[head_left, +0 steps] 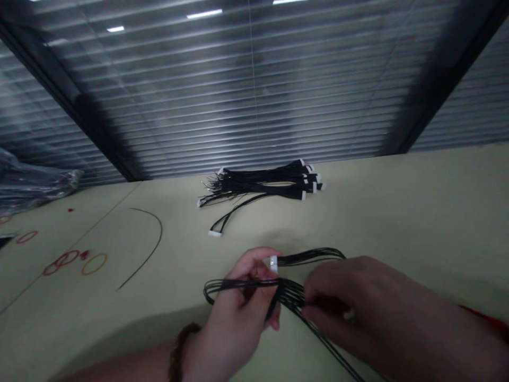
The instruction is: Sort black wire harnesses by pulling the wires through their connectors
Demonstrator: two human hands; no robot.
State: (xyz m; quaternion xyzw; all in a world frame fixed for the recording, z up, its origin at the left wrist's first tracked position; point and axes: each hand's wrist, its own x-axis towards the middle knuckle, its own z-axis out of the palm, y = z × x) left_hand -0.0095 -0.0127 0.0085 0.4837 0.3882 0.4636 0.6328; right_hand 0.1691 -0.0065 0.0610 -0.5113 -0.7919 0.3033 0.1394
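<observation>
Near the bottom centre, my left hand is closed round a bundle of black wires, which loops out on its left side. Between its thumb and fingers is a white connector, from which black wires run right. My right hand has its fingers pinched at the right part of the bundle; a small whitish piece shows in its palm. Several wires trail down to the lower right. Beyond my hands lies a pile of black cables with white connectors, and one cable end with a white connector points toward me.
A single black wire lies curved on the pale table. Red rubber bands and a yellow one are at the left. Clear plastic bags sit at the far left. Window blinds stand behind the table.
</observation>
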